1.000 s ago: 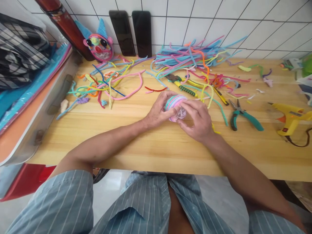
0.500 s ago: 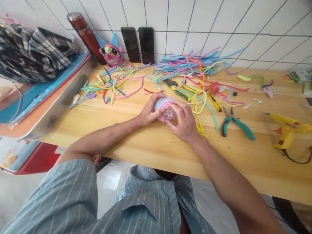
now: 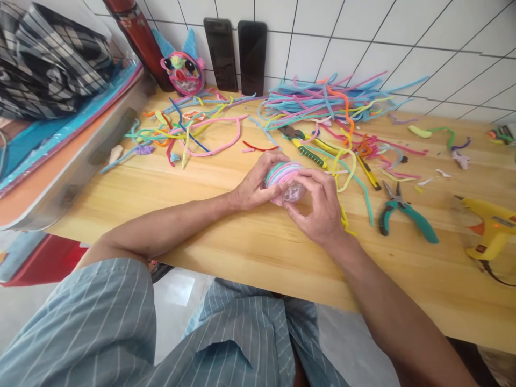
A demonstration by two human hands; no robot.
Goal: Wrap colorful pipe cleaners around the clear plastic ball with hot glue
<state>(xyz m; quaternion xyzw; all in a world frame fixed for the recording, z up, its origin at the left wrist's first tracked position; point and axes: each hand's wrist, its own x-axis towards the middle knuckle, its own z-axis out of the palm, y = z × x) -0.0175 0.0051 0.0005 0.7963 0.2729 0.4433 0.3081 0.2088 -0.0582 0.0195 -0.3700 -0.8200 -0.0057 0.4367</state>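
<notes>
A small clear ball wrapped in pink, blue and green pipe cleaners rests between both hands on the wooden table. My left hand cups its left side with the fingers curled over the top. My right hand grips its right side, thumb and fingers pressed onto the wrapping. Part of the ball's clear underside shows between the thumbs.
Loose pipe cleaners lie piled at the back and to the left. Teal pliers, a yellow-handled tool and a yellow glue gun lie to the right. A clown face, two phones and a red bottle stand by the tiled wall. A case sits left.
The camera view shifted; both hands kept hold of the wrapped ball at the same spot, with small finger movements over the wrapping.
</notes>
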